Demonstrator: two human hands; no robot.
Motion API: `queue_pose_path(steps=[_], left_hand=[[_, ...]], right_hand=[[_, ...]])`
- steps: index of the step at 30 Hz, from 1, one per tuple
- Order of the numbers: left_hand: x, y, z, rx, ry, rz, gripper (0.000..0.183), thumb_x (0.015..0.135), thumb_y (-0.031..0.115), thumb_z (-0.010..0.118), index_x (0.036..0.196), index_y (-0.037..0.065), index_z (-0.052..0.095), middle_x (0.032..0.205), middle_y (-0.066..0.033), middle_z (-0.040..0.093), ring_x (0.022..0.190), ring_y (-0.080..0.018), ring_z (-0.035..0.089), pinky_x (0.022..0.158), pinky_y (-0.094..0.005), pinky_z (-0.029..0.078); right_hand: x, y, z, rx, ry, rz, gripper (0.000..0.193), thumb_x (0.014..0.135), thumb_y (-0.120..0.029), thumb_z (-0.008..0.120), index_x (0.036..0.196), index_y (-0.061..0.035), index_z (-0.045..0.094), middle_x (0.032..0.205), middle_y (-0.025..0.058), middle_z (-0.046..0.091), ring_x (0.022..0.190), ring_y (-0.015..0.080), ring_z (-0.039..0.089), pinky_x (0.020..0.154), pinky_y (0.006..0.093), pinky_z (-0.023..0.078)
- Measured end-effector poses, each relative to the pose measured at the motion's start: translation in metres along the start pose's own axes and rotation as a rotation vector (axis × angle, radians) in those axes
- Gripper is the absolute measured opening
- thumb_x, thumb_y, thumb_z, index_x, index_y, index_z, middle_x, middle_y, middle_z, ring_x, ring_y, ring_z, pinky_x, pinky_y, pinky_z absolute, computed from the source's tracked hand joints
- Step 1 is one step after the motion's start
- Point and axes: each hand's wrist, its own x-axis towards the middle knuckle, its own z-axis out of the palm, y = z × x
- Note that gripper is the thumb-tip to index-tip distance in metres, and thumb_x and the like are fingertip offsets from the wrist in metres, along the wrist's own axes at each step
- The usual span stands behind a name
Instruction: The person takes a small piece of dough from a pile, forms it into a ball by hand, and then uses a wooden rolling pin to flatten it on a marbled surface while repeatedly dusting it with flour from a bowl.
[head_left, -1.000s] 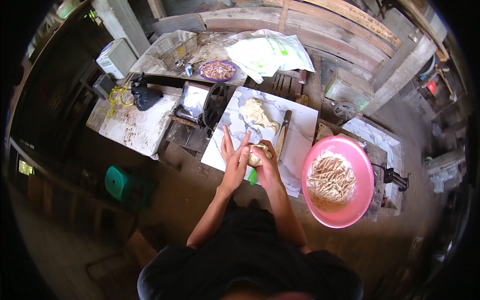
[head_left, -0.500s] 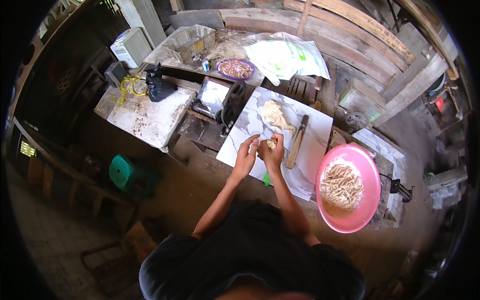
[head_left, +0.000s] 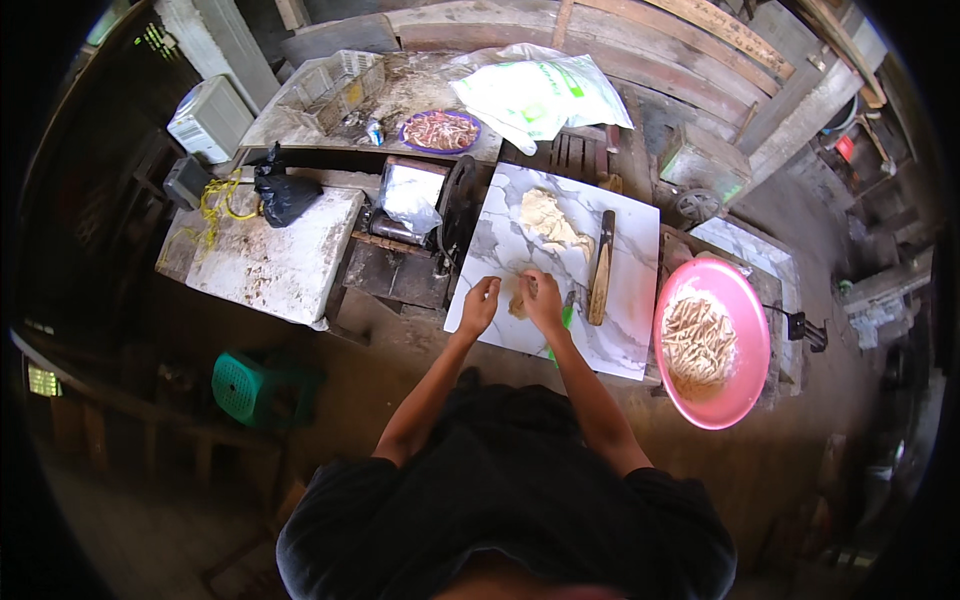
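Note:
On a white, grey-veined marble-look board (head_left: pixel 627 345), a tan lump (head_left: pixel 517 306) lies between my hands, partly hidden by the right one. My right hand (head_left: pixel 543 300) bends over it with fingers closed; what they grip is mostly covered. To the left, my left hand (head_left: pixel 480 307) is held apart, fingers curled in against the thumb, and I cannot see what is inside. Beyond them sits a larger pale mass of dough (head_left: pixel 548 220). A knife with a dark end and wooden length (head_left: pixel 602 268) lies right of the dough. Something bright green (head_left: pixel 566 318) pokes out by my right wrist.
A pink basin (head_left: pixel 748 340) of floured strips (head_left: pixel 697 340) stands right of the board. To the left is a hand-cranked roller machine (head_left: pixel 420 200). Farther back are a purple-rimmed plate (head_left: pixel 441 131) and white sacks (head_left: pixel 540 95). A green stool (head_left: pixel 240 385) stands low left.
My left hand has moved away from the right and its fingers have curled in. The pale piece seen at my right fingertips is now mostly hidden. The whole view has shifted slightly.

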Motion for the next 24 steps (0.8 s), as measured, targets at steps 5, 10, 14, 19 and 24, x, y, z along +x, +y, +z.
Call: queue_pose_path(steps=[5, 10, 14, 19, 24], left_hand=[[0.009, -0.015, 0.043, -0.002, -0.056, 0.137, 0.026, 0.085, 0.018, 0.041, 0.093, -0.002, 0.053, 0.085, -0.0215, 0.057, 0.079, -0.0367, 0.055, 0.07, -0.0384, 0.044], [-0.013, -0.012, 0.068, 0.0, 0.025, 0.088, 0.027, 0.086, 0.019, 0.04, 0.098, -0.003, 0.049, 0.09, -0.023, 0.055, 0.083, -0.0403, 0.051, 0.073, -0.0405, 0.042], [-0.02, -0.014, 0.066, 0.225, 0.044, 0.178, 0.023, 0.081, 0.013, 0.043, 0.102, 0.003, 0.049, 0.095, -0.0165, 0.055, 0.086, -0.0336, 0.048, 0.075, -0.0402, 0.037], [-0.025, -0.004, 0.058, 0.436, 0.033, 0.176, 0.029, 0.075, 0.007, 0.046, 0.104, 0.009, 0.049, 0.104, -0.0108, 0.049, 0.097, -0.0295, 0.041, 0.08, -0.0407, 0.031], [-0.035, -0.004, 0.045, 0.531, 0.031, 0.195, 0.034, 0.074, 0.008, 0.047, 0.108, 0.012, 0.047, 0.115, -0.0102, 0.042, 0.106, -0.031, 0.035, 0.089, -0.0435, 0.026]], right_hand=[[-0.006, 0.013, 0.014, -0.245, 0.093, -0.052, 0.021, 0.081, -0.019, 0.048, 0.095, -0.0059, 0.055, 0.083, 0.016, 0.057, 0.081, 0.0334, 0.054, 0.071, 0.0369, 0.043], [-0.022, 0.015, 0.0, -0.014, 0.168, 0.144, 0.022, 0.081, -0.014, 0.043, 0.099, -0.0047, 0.052, 0.088, 0.0182, 0.056, 0.082, 0.0383, 0.052, 0.073, 0.0418, 0.042], [-0.036, -0.001, -0.006, -0.247, 0.135, 0.164, 0.026, 0.08, -0.013, 0.045, 0.104, -0.0064, 0.05, 0.102, 0.0153, 0.052, 0.098, 0.0344, 0.046, 0.084, 0.0439, 0.035], [-0.049, -0.001, 0.003, -0.433, 0.243, 0.236, 0.035, 0.078, -0.012, 0.046, 0.113, -0.0088, 0.044, 0.118, 0.013, 0.042, 0.113, 0.0291, 0.034, 0.094, 0.0466, 0.023], [-0.054, -0.033, -0.002, -0.539, 0.173, 0.26, 0.059, 0.073, -0.013, 0.049, 0.128, -0.0113, 0.029, 0.135, 0.0147, 0.02, 0.127, 0.0288, 0.015, 0.102, 0.0446, 0.007]])
